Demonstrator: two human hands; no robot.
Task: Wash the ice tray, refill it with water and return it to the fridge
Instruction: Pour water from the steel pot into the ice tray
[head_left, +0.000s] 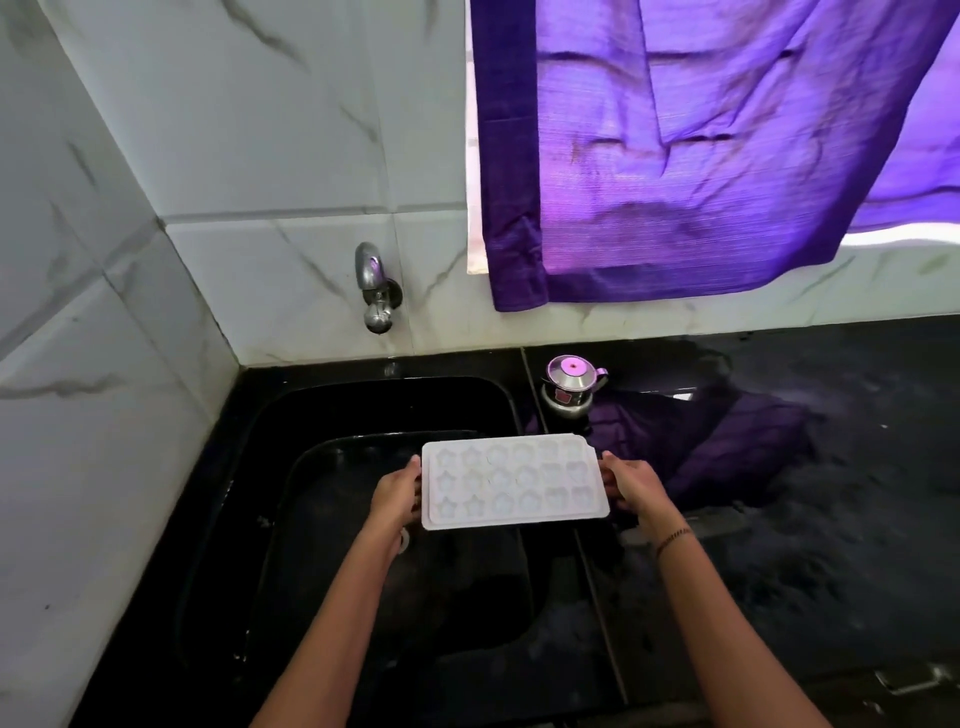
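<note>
The white ice tray (514, 480), moulds facing up and some of them star-shaped, is held about level over the right part of the black sink (363, 410). The left hand (397, 493) grips its short edge at 9 o'clock and the right hand (631, 486) grips the edge at 3 o'clock. From the tray, a steel tap (375, 288) juts from the tiled wall at 11 o'clock. A small lidded steel pot (571, 384) stands on the black counter (831, 519) at 1 o'clock, its red label too small to read. A purple curtain (701, 156) hangs beyond the pot.
</note>
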